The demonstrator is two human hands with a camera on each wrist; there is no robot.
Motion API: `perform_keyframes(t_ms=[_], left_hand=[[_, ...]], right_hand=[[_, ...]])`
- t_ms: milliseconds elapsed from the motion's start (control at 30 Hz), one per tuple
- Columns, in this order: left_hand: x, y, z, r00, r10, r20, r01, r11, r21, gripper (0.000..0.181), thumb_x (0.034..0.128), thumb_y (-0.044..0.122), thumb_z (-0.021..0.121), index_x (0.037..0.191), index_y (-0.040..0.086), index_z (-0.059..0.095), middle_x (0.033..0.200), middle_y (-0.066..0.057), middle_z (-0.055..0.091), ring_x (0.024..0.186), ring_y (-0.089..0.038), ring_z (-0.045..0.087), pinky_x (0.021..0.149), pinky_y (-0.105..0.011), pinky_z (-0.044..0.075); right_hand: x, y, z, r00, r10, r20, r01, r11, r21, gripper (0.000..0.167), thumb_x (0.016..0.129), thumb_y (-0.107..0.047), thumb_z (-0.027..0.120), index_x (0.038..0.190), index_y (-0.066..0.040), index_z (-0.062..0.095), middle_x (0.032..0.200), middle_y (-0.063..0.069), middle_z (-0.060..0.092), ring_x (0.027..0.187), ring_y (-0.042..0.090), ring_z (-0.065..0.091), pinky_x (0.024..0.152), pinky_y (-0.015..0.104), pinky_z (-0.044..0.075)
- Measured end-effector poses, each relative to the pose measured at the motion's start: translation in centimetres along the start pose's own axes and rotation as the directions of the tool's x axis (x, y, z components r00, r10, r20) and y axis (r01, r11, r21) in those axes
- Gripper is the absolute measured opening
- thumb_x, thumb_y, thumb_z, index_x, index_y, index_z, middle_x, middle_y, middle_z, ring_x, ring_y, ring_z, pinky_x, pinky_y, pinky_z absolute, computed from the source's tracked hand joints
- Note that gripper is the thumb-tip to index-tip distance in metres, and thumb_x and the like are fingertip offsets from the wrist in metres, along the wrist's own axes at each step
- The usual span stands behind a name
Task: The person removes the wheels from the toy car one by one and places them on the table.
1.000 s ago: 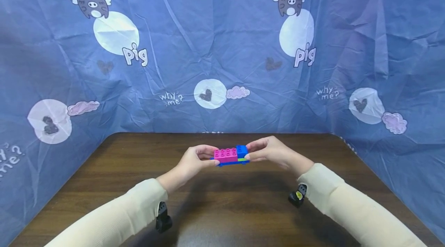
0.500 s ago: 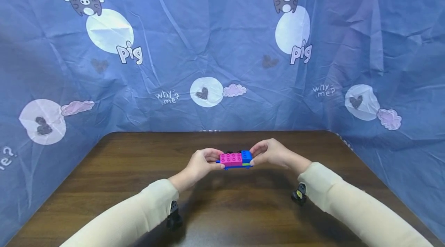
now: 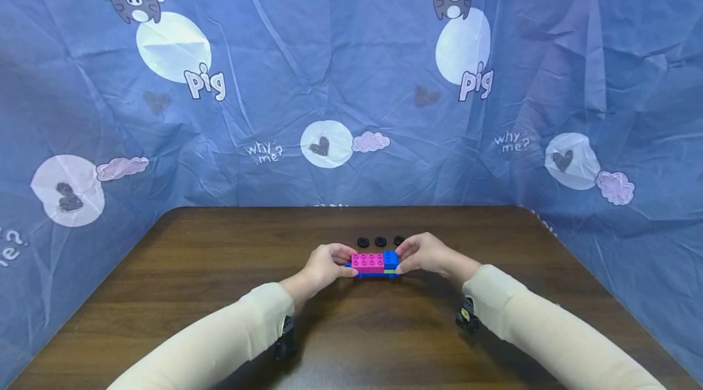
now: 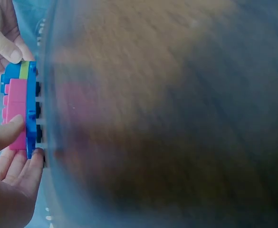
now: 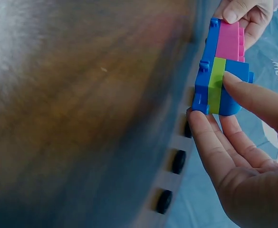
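Both hands hold a toy vehicle of building bricks (image 3: 368, 263) level, low over the table. It has a long blue base (image 5: 206, 76), a pink block (image 4: 18, 102) at the left, and a lime piece (image 5: 216, 85) under a rounded blue brick (image 3: 390, 259) at the right. My left hand (image 3: 323, 267) pinches the left end, with the thumb on the pink block and fingers at the base. At the right end my right hand (image 3: 431, 254) pinches the blue brick and base between thumb and fingers. Whether the base touches the table cannot be told.
Black toy wheels (image 3: 381, 241) lie in a row on the brown table (image 3: 230, 243) just behind the vehicle; several show in the right wrist view, like this wheel (image 5: 178, 161). A blue printed cloth (image 3: 263, 72) hangs beyond the table's far edge.
Both hands have lowered the brick vehicle toward the table and nearer the person, slightly to the right. The wheels behind it have come into sight. Both grips look the same.
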State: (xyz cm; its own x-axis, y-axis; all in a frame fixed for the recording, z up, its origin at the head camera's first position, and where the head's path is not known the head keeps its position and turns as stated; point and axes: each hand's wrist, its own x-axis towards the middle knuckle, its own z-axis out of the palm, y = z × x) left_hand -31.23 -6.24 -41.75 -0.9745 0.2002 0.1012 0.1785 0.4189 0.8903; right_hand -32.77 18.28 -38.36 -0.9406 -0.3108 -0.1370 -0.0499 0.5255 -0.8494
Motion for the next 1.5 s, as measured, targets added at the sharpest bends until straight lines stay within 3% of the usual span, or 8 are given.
perform_keyframes(t_ms=[133,467,700,1200,1500], left_hand=[[0.2,-0.5,0.2,1.0,-0.006,-0.003,0.006,1.0,0.016,0.031,0.0735,0.0,0.081,0.102,-0.001,0.07,0.095,-0.014,0.073,0.086,-0.019,0.067,0.074,-0.027,0.052],[0.5,-0.5,-0.1,1.0,-0.016,0.026,0.015,1.0,0.011,0.033,0.0721,-0.004,0.081,0.103,-0.004,0.069,0.093,-0.016,0.072,0.085,-0.02,0.067,0.073,-0.025,0.051],[0.8,-0.6,-0.2,0.999,-0.013,0.05,0.013,1.0,0.001,0.035,0.0717,-0.005,0.081,0.104,-0.005,0.068,0.094,-0.018,0.072,0.086,-0.021,0.068,0.074,-0.026,0.052],[1.2,-0.5,-0.9,0.99,-0.016,0.144,0.025,0.998,-0.063,0.041,0.0723,-0.006,0.08,0.111,-0.008,0.065,0.101,-0.02,0.071,0.091,-0.02,0.067,0.081,-0.029,0.054],[1.4,-1.2,-1.5,0.977,-0.059,0.204,0.08,0.992,-0.1,0.042,0.0767,-0.001,0.078,0.116,-0.006,0.064,0.105,-0.015,0.07,0.096,-0.019,0.065,0.087,-0.032,0.053]], right_hand=[[0.4,0.4,0.6,0.998,0.057,-0.005,-0.057,0.998,0.005,0.038,0.072,-0.001,0.082,0.105,0.005,0.064,0.096,0.013,0.068,0.081,0.015,0.063,0.077,0.032,0.057],[0.8,0.5,1.1,0.997,0.075,-0.012,-0.074,0.996,0.039,0.038,0.073,0.002,0.081,0.107,0.007,0.063,0.097,0.015,0.067,0.082,0.016,0.063,0.077,0.033,0.058],[0.9,0.5,0.9,0.991,0.132,0.003,-0.131,0.99,0.053,0.041,0.075,0.0,0.08,0.112,0.006,0.063,0.105,0.015,0.065,0.088,0.019,0.064,0.081,0.035,0.057],[0.8,0.8,0.5,0.994,0.098,0.045,-0.101,0.992,0.071,0.046,0.076,0.001,0.079,0.117,0.008,0.06,0.109,0.016,0.066,0.092,0.018,0.064,0.086,0.036,0.056],[0.8,0.8,-0.3,0.985,0.096,0.145,-0.113,0.987,0.116,0.052,0.081,-0.01,0.078,0.124,0.009,0.057,0.121,0.015,0.064,0.101,0.017,0.065,0.092,0.036,0.053]])
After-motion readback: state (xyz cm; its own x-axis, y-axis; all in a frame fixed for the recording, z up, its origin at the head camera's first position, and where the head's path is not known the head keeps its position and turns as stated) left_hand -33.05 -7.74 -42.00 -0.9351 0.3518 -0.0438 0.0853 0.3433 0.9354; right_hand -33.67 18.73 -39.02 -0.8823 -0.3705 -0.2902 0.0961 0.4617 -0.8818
